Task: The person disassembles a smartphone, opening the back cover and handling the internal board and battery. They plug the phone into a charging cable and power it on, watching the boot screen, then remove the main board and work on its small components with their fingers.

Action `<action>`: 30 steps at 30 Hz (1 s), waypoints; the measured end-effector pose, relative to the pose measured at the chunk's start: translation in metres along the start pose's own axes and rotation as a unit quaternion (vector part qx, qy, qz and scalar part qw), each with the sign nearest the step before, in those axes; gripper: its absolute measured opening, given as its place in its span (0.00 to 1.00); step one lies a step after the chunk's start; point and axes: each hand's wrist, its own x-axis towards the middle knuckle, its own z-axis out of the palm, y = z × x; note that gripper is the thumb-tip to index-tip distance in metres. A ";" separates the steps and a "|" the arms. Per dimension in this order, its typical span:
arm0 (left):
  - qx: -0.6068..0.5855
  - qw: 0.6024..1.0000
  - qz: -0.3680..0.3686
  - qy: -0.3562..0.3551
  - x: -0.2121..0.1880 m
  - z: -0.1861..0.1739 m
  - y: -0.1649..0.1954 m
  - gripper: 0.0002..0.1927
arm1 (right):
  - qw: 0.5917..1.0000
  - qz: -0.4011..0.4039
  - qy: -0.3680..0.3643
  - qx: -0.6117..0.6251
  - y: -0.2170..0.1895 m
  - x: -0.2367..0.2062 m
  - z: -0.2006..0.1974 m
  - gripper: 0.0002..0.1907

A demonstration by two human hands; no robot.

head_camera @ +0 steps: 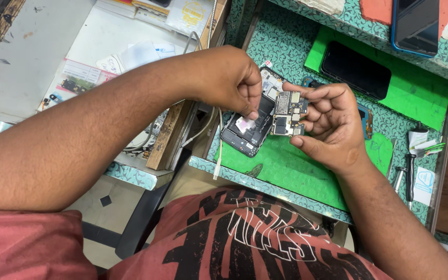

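The small grey-and-gold phone circuit board (pixel 288 113) is already out of the opened black phone body (pixel 250 127) and sits pinched between the curled fingers of the right hand (pixel 327 124), just above the green work mat (pixel 286 171). The left hand (pixel 229 78), fingers closed in a pinch, touches the phone's exposed inside; whether it grips anything I cannot tell. The body lies open with its parts bare, so refitting appears undone.
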 end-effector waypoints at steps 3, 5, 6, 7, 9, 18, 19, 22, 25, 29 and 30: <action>0.002 0.999 0.011 0.031 -0.001 0.000 0.001 0.10 | 1.000 -0.004 0.002 0.000 0.001 -0.001 0.000 0.33; -0.069 0.997 -0.024 0.007 -0.006 -0.002 0.001 0.08 | 1.000 -0.005 0.003 0.007 0.001 -0.002 0.000 0.33; -0.104 0.994 -0.041 -0.004 -0.008 -0.004 0.001 0.08 | 1.000 -0.009 0.004 0.000 0.001 -0.002 0.000 0.33; -0.127 0.989 -0.067 -0.030 -0.009 -0.004 0.002 0.09 | 1.000 -0.013 0.005 -0.007 0.001 -0.002 -0.001 0.32; -0.172 0.975 -0.118 -0.081 -0.010 -0.001 0.005 0.10 | 1.000 -0.018 0.006 -0.016 0.000 -0.003 -0.001 0.32; -0.296 0.938 -0.069 -0.168 -0.002 0.019 0.001 0.12 | 0.998 -0.010 0.026 -0.059 0.000 -0.007 0.001 0.33; -0.301 0.936 -0.064 -0.171 0.001 0.021 -0.002 0.12 | 0.998 -0.006 0.029 -0.060 0.001 -0.008 0.001 0.32; -0.308 0.934 -0.049 -0.175 0.007 0.026 -0.014 0.13 | 0.996 -0.012 0.036 -0.086 0.005 -0.010 -0.002 0.34; -0.318 0.930 -0.038 -0.181 0.008 0.030 -0.027 0.13 | 0.991 -0.006 0.056 -0.119 0.015 -0.014 0.000 0.34; -0.320 0.928 -0.029 -0.188 0.011 0.033 -0.037 0.14 | 0.992 -0.002 0.080 -0.100 0.038 -0.013 -0.009 0.33; -0.317 0.929 -0.033 -0.187 0.012 0.033 -0.040 0.15 | 0.988 0.001 0.071 -0.134 0.045 -0.006 -0.019 0.32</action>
